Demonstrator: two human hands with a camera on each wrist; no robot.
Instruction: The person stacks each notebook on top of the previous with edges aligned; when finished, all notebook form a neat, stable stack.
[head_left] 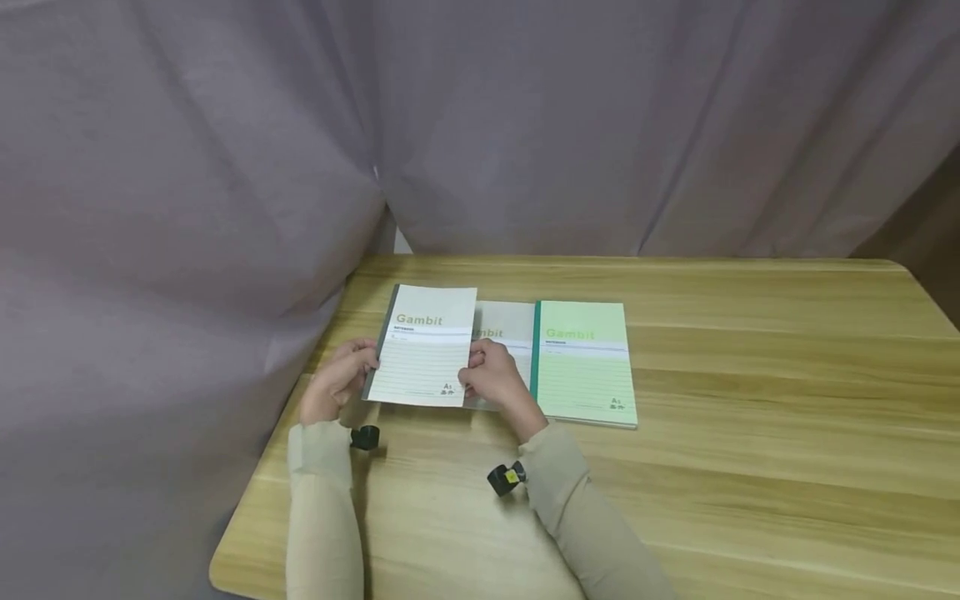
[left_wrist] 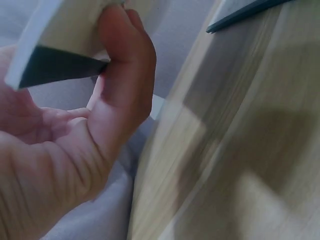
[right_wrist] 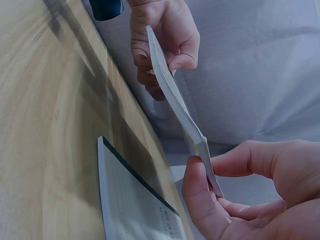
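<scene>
A white notebook (head_left: 426,354) with a dark spine and "Gambit" on its cover is held up over the table, its front facing the head camera. My left hand (head_left: 341,381) pinches its spine edge. At the opposite edge, near the lower corner, my right hand (head_left: 497,379) grips it between thumb and fingers. From the right wrist view the notebook (right_wrist: 172,97) appears nearly edge-on and slightly bent, raised off the tabletop. Behind it in the head view lies a greyish notebook (head_left: 513,321), partly hidden. Beside that rests a light green notebook (head_left: 581,367) with a green spine.
The wooden table (head_left: 750,375) extends far to the right of the notebooks. A grey curtain (head_left: 525,125) hangs behind the table and along its left side. Small black cameras (head_left: 365,437) sit at both wrists.
</scene>
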